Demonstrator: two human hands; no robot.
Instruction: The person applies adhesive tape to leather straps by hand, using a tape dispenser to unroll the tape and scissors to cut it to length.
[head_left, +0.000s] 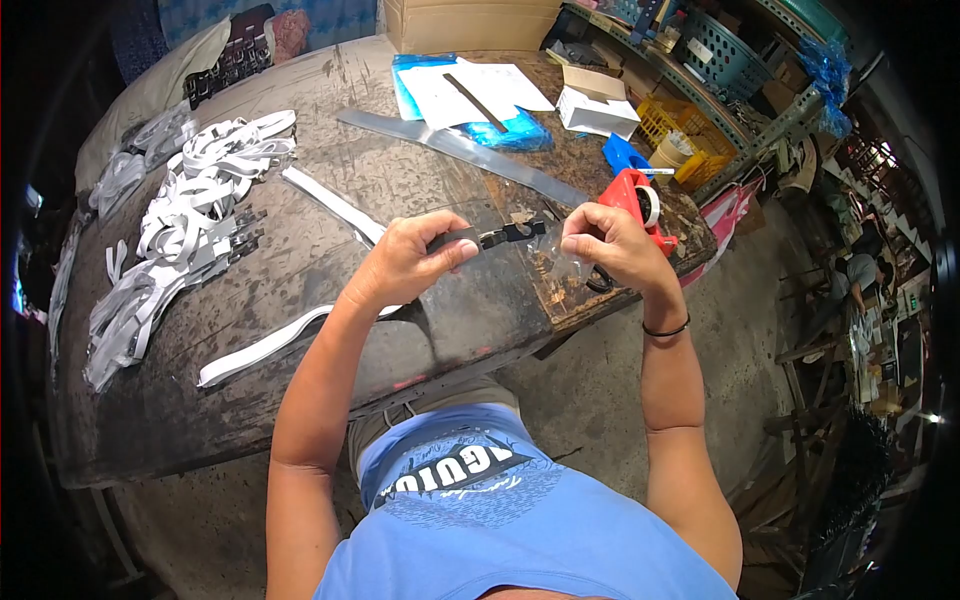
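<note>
My left hand is closed, thumb against fingers, on a short dark strap. From its end a black buckle with a metal fitting points towards my right hand. White straps run along the table to beneath my left hand; whether they join the dark strap is hidden. My right hand is pinched, a little apart from the buckle, with a small see-through scrap just below its fingertips that I cannot identify. Close behind it stands a red tape dispenser with a roll in it.
At the left lies a heap of white straps, some in clear plastic. A long metal ruler-like strip crosses the table. White papers lie on blue plastic, near a small open box. Shelving with baskets stands right.
</note>
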